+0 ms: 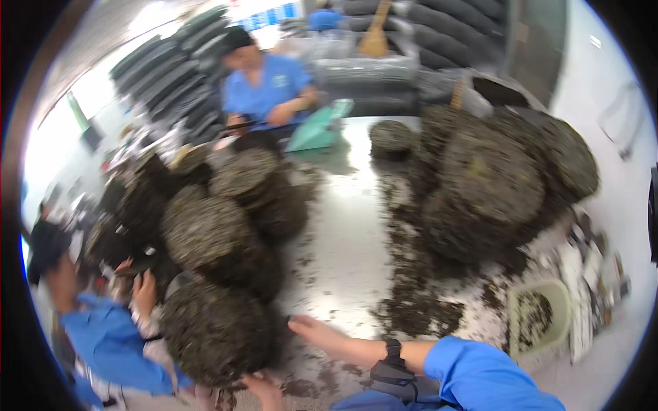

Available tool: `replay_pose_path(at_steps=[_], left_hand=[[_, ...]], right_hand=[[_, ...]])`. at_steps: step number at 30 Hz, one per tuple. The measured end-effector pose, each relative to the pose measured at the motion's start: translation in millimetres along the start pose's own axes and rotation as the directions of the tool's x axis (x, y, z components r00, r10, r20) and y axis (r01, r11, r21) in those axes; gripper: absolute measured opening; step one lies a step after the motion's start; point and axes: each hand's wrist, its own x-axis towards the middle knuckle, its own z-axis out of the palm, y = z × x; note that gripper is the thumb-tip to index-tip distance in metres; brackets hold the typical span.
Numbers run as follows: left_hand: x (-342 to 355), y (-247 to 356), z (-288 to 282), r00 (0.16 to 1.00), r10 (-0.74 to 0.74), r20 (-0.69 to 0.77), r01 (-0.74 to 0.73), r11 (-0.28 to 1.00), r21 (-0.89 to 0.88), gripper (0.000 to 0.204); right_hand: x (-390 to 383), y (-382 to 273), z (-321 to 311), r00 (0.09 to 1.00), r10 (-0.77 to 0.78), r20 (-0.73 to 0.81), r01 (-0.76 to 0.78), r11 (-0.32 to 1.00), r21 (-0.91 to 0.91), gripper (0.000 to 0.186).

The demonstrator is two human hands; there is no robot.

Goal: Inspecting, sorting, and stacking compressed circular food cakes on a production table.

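Dark, rough, round cakes of pressed, leafy-looking material stand piled in front of me. The nearest cake [216,333] is broad, with its flat face turned up toward me. My left hand [262,392] is at this cake's near lower edge, its fingers blurred and partly hidden. To the right of the same pile, my right hand [317,333] reaches left over the table with its fingers stretched out. A small dark spot shows at its fingertips, too blurred to name. A black strapped device [392,370] sits on my right wrist.
Dark crumbs [418,308] litter the shiny metal table [343,226]. Another pile of cakes [490,175] stands right, near a pale tub [567,322]. Two blue-clad co-workers [267,82] [123,342] work across and at left. A green dustpan-like thing [319,130] lies at the far end.
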Motion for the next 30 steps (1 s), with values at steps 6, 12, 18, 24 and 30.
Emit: replay_pose_path(at_steps=[6,12,18,24,30], left_hand=[[85.9,-46.3,-12.2,0.971,0.155,0.181,-0.2,0.944,0.263,0.069],[-12.7,-8.6,40.1,0.99,0.069,-0.123,-0.079,0.994,-0.077,0.077],[-169.1,-26.7,47.8,0.823,0.418,0.385,-0.557,0.725,0.404,0.075],[-240.3,-36.6,120.8,0.17,0.203,0.964,-0.908,0.412,0.074,0.075],[-288.1,-65.4,181.2,-0.058,0.105,0.993,-0.895,0.435,-0.098,0.081]], right_hand=[[-75.7,10.3,-108.6,0.963,-0.268,-0.033,0.229,0.876,-0.426,0.05],[-193.4,-34.5,-175.4,0.777,-0.56,-0.287,0.354,0.766,-0.536,0.033],[-239.4,-21.9,-275.6,0.368,-0.671,-0.643,0.56,0.713,-0.423,0.025],[-254.8,-36.3,-301.8,0.399,-0.589,-0.703,0.641,0.727,-0.246,0.027],[-277.7,-65.9,-401.6,-0.099,-0.434,-0.895,0.64,0.661,-0.391,0.041]])
